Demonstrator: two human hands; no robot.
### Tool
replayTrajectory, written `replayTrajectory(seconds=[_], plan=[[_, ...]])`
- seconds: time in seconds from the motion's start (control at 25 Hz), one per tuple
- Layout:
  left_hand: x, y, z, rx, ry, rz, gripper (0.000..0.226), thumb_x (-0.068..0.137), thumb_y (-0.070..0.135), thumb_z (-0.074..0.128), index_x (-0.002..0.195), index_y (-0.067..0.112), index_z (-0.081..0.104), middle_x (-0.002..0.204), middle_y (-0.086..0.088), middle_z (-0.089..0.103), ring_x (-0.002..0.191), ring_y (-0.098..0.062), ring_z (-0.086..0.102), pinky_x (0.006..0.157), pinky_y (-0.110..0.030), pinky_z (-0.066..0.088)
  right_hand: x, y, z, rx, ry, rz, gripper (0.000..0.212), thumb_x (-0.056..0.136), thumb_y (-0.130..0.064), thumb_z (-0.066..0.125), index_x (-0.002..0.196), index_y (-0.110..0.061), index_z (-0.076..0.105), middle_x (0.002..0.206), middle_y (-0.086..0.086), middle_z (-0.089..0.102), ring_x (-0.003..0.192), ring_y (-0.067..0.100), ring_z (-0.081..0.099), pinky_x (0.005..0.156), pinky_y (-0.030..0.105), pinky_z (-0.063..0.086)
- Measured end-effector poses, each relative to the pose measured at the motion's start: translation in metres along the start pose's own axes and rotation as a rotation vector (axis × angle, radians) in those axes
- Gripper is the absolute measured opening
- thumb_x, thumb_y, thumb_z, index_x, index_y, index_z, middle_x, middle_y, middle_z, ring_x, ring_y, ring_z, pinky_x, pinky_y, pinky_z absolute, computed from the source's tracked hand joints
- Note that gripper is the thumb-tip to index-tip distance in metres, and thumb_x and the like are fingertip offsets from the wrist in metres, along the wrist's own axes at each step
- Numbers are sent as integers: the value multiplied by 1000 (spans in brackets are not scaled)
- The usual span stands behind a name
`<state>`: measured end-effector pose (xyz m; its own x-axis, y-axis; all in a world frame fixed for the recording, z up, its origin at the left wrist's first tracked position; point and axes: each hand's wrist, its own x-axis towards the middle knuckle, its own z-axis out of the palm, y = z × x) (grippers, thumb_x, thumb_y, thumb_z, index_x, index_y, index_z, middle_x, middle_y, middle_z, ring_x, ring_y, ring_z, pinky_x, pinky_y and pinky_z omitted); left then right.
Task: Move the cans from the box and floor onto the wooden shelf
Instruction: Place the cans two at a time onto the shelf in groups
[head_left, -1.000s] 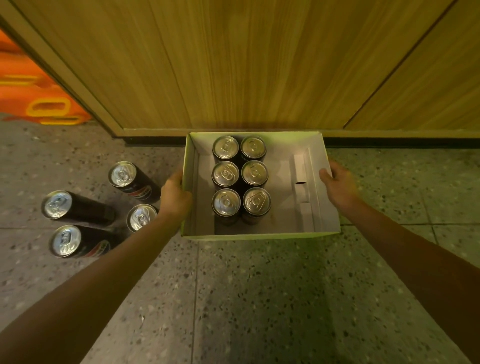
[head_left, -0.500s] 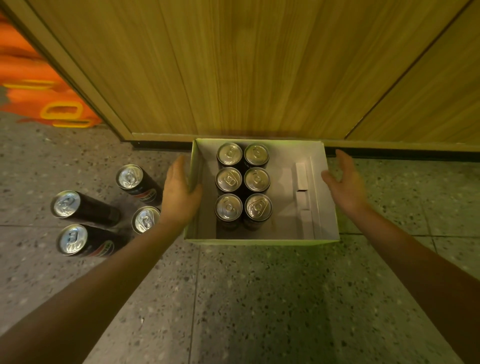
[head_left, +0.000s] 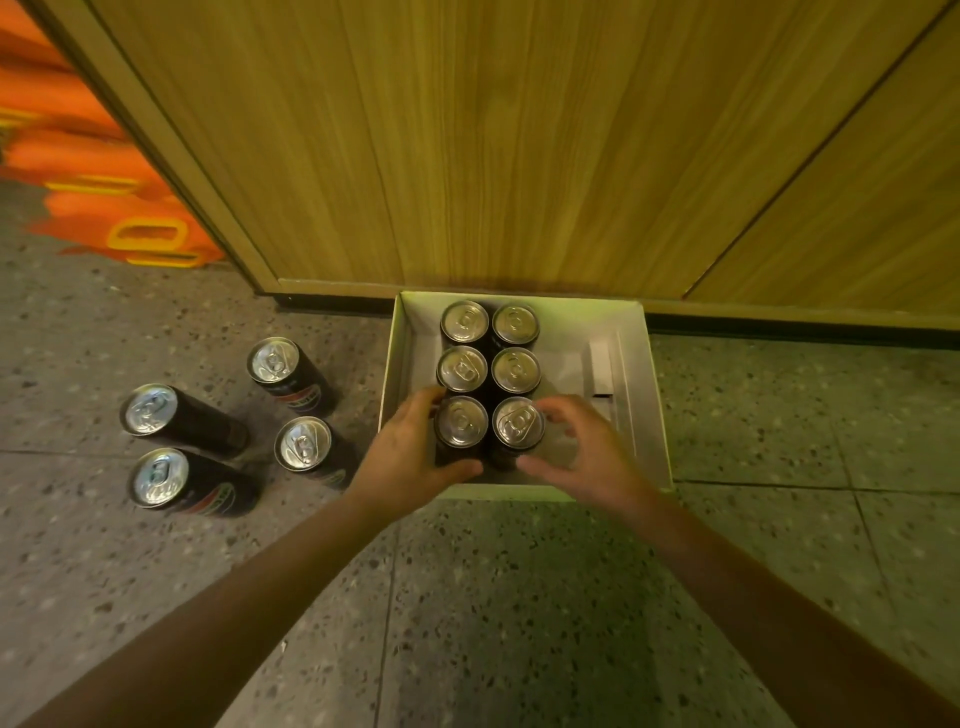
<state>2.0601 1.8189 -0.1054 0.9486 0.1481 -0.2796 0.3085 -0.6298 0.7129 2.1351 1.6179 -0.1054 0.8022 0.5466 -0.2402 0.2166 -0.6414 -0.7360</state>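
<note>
Our left hand (head_left: 410, 457) and right hand (head_left: 587, 457) curled, fingers spread, round the nearest two cans (head_left: 461, 428) — best gripped low and lifted straight from the box (head_left: 652, 415).

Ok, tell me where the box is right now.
In the head view the box sits on the floor at centre, its far side against the wooden panel, with four loose cans to its left.

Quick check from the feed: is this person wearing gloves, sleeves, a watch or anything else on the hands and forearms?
Nothing is worn that shows. The left hand and right hand are bare, with no gloves, rings or watch visible, and both forearms are uncovered right down to the frame edge, with no sleeve in view.
</note>
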Motion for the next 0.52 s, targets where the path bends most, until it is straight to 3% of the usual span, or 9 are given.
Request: replayTrajectory(seconds=[0.24,0.52], plan=[[11,-6,16,-42,86,-57,80,56,34,85,121,19,41,123,-3,59,113,-22,56,95,-39,48,7,-2,28,21,149,79,72,62,-33,80,119,-23,37,122,-1,52,108,17,53,85,39,50],[16,0,26,24,181,-78,76,53,38,86,111,15,43,114,-6,66,103,-27,63,85,-40,52,23,6,38,-68,143,150,81,55,-41,82,122,-22,39,122,2,60,110,25,58,84,37,51]])
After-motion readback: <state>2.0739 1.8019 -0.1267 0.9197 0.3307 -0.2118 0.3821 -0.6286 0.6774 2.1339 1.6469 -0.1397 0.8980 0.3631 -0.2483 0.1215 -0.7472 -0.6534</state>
